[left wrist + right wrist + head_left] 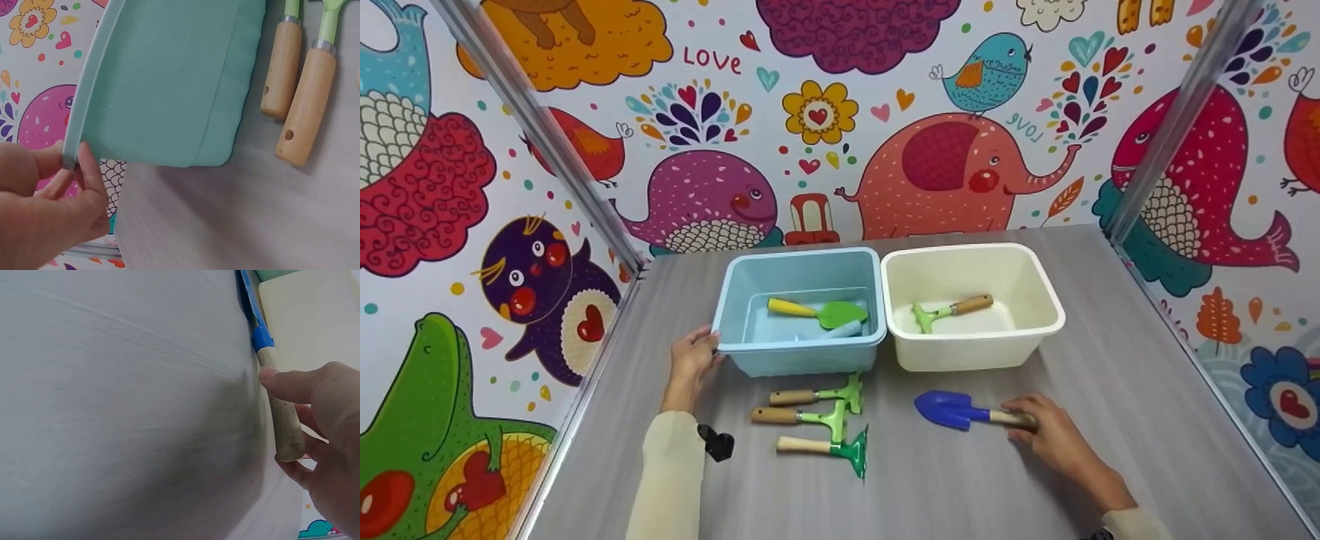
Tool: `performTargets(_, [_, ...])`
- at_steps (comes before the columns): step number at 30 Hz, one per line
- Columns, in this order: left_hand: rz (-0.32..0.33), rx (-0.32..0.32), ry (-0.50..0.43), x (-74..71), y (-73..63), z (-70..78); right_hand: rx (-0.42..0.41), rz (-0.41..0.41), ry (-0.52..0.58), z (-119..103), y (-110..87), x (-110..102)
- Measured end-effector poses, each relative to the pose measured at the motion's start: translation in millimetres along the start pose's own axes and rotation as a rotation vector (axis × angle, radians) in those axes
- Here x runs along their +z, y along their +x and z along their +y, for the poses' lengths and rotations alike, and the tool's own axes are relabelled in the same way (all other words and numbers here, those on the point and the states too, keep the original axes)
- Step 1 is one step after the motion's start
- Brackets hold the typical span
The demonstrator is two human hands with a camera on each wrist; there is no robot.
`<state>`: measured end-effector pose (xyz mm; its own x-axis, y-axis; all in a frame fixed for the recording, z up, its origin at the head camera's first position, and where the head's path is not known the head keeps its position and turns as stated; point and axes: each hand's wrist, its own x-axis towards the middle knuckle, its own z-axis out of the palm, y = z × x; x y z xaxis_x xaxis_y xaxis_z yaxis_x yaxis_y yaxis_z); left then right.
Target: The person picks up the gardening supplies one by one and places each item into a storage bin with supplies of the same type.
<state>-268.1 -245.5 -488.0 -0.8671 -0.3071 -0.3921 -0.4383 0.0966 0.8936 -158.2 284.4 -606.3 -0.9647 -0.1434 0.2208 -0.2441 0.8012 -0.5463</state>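
Note:
My left hand (692,365) pinches the near left corner of the light blue basin's rim (802,346), thumb on one side and fingers on the other in the left wrist view. Inside that basin lie a green trowel with a yellow handle (840,313) and a pale blue tool (844,330). On the right, my right hand (1050,435) holds a blue hand trowel (949,410) by its wooden handle (284,422), the blade pointing left. Beside the blue basin stands a cream basin (971,352) with a green hand tool (973,304) in it.
Three green-headed tools with wooden handles lie in front of the blue basin: an upper one (793,397), a middle one (776,415) and a lower one (802,445). Printed wall panels (817,180) enclose the grey table (945,495) at the back and sides.

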Motion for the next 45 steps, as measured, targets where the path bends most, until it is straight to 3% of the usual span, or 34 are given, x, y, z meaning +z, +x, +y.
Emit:
performTargets(12, [-0.012,0.018,0.007,-0.9,0.3,-0.6,-0.046,-0.003,-0.079,-4,1.7,2])
performTargets(26, [0.017,0.023,-0.005,-0.2,-0.9,-0.4,-0.118,0.016,-0.195,-10,3.3,0])
performTargets(45, [0.012,0.012,0.018,-0.7,-0.3,-0.4,-0.127,0.002,-0.243,-11,3.8,5])
